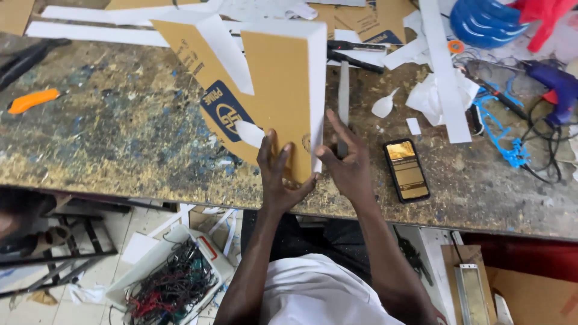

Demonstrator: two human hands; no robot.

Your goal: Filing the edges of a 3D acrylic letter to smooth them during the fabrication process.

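A cut brown cardboard shape [271, 90] edged with white strips stands tilted on the paint-stained workbench [120, 138]. A blue printed patch shows on its lower left face. My left hand [278, 174] grips the shape's near bottom corner, fingers spread up its brown face. My right hand [346, 159] presses against the white strip along the shape's right edge, thumb at the corner.
A phone [407, 170] with a lit screen lies right of my hands. White strips and paper scraps [444, 72], a blue glue gun [557, 84] with cables, a blue helmet-like object [484, 21] and an orange-handled knife [33, 100] sit around. Below the bench is a white bin of wires [171, 283].
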